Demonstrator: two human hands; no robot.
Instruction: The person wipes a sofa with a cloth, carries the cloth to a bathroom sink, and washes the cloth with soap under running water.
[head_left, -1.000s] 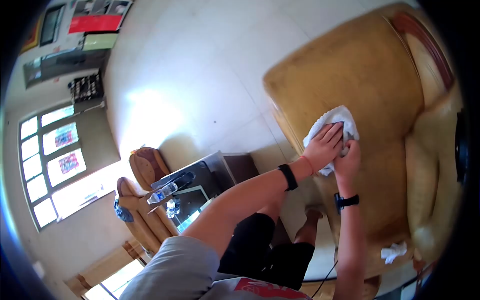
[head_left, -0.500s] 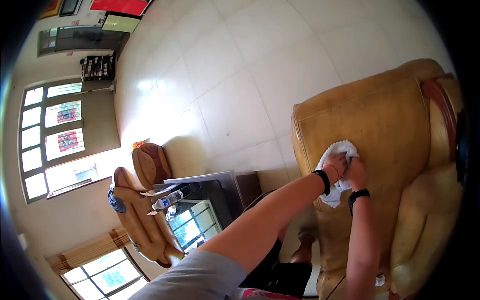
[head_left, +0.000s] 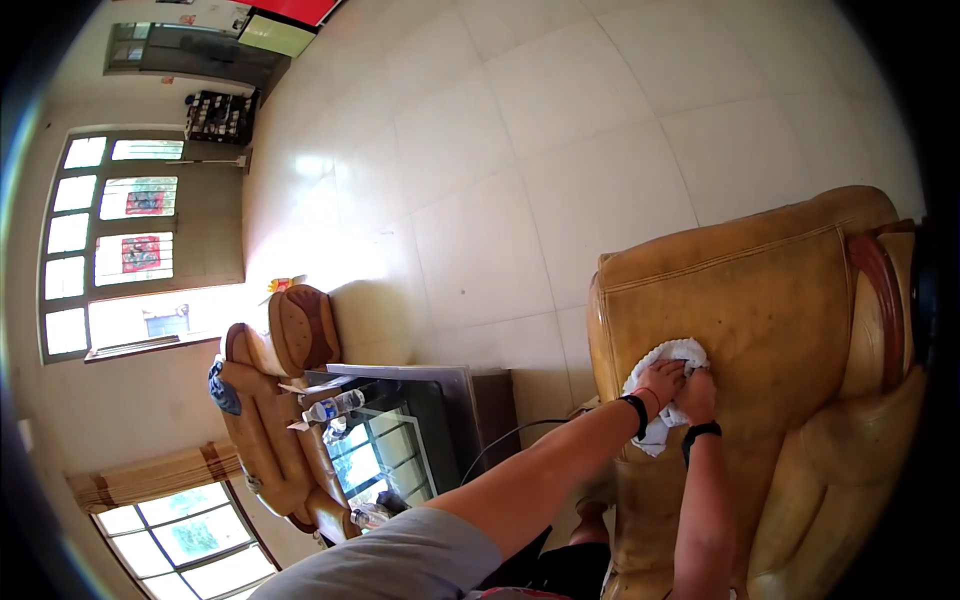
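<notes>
Pressing white cloth [head_left: 652, 438] flat on tan leather seat [head_left: 745, 325], left hand [head_left: 661, 384] close beside right hand [head_left: 698, 397], as if for steadier pressure. Left fingers partly bent over cloth; cannot tell closure of right fingers, perhaps bunching a fold.

A hand could pass over the flat leather seat [head_left: 740, 310] above the cloth [head_left: 655, 438], while bulging cushions [head_left: 850, 485] and red-brown trim [head_left: 878, 305] obstruct the view's right, the dark tabletop [head_left: 437, 408] its left.

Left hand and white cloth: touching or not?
Touching. Head view: the left hand lies over the white cloth, with no gap visible between them.
</notes>
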